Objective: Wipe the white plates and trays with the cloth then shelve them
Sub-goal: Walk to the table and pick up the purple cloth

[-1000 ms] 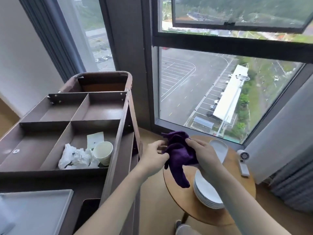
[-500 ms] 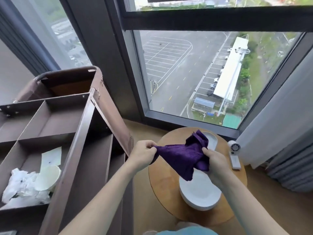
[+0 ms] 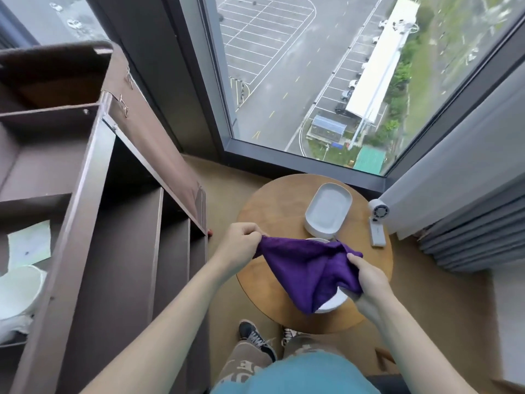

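**Q:** What could go wrong from here?

**A:** The deep purple terry cloth [image 3: 306,268] is stretched in the air between both hands. Its lowest corner hangs over the stack of round white ceramic plates [image 3: 333,304], which sits near the front edge of the small round wooden table [image 3: 264,211]. I judge that a careless swipe could push the stack toward that edge. It could also knock the white handheld fan [image 3: 377,223] lying at the table's right rim.

**Q:** How is the cloth held?

**A:** The left hand [image 3: 241,245] pinches one top corner with curled fingers. The right hand [image 3: 369,280] clutches the bunched opposite end.

**Q:** How do the dishes look?

**A:** The white oblong tray with rounded corners [image 3: 328,213] lies flat on the table's far side, clear of the cloth, and looks smooth and pale (any smears are too small to see). The plates are mostly hidden. The brown compartmented shelf unit [image 3: 127,251] stands just to the left.
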Motion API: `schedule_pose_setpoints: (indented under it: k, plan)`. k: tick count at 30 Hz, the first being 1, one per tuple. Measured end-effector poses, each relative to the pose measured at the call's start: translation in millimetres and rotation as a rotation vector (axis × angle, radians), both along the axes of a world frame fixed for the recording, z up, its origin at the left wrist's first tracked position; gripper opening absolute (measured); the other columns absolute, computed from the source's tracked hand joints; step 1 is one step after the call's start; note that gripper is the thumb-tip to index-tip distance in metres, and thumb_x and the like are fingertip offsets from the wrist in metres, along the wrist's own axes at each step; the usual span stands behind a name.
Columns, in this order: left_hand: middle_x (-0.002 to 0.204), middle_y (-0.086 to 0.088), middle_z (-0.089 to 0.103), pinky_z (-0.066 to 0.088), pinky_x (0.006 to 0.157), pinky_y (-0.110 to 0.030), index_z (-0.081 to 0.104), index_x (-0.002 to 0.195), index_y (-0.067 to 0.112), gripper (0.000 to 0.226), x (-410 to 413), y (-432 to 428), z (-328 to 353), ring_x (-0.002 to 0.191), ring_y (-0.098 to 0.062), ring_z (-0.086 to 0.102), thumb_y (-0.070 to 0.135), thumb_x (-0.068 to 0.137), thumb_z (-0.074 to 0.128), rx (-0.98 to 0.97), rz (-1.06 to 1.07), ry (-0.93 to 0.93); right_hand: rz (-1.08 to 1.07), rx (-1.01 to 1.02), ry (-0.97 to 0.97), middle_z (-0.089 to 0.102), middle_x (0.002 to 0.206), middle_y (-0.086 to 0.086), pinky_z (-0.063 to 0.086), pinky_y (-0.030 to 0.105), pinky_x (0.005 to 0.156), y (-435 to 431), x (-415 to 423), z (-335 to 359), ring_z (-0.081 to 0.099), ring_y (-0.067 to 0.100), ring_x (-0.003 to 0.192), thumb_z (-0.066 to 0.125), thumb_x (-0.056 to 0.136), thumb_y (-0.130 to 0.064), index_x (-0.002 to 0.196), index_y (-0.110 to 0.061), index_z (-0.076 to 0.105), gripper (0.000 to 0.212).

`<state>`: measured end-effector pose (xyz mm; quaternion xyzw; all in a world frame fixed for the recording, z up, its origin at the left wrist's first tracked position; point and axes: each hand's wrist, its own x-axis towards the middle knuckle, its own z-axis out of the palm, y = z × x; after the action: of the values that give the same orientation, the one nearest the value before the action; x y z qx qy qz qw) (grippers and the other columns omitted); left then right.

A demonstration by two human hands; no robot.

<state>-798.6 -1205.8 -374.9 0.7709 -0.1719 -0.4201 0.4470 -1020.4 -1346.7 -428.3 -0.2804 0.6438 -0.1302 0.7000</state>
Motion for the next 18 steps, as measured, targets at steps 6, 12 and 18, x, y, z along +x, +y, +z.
schedule_pose_setpoints:
  k: [6,12,18]
  plan:
    - [0.056,-0.006,0.050,0.036,0.046,-0.019,0.058,0.065,0.007,0.031,14,1,-10,0.049,-0.016,0.046,-0.004,0.084,0.036,0.015,0.048,0.063,-0.032,-0.002,0.089,0.074,0.088,0.014,0.056,0.030,0.046,21,-9,-5,0.068,0.026,0.071,0.066,0.098,-0.017,0.104,-0.008,0.065,0.011]
    - [0.058,0.002,0.053,0.036,0.048,-0.020,0.059,0.063,0.014,0.033,27,7,-29,0.056,-0.014,0.047,-0.002,0.082,0.038,-0.006,0.117,0.088,0.017,-0.109,0.096,0.075,0.073,0.008,0.052,0.026,0.043,10,-23,1,0.071,0.017,0.058,0.075,0.093,-0.021,0.104,-0.005,0.068,0.020]
    - [0.067,-0.010,0.055,0.038,0.060,-0.032,0.049,0.071,0.009,0.033,36,50,-57,0.064,-0.024,0.049,-0.015,0.068,0.027,-0.173,0.500,0.372,0.004,-0.181,-0.054,0.077,0.087,0.011,0.059,0.028,0.054,-28,-40,14,0.077,0.022,0.072,0.073,0.093,-0.017,0.111,-0.005,0.069,0.022]
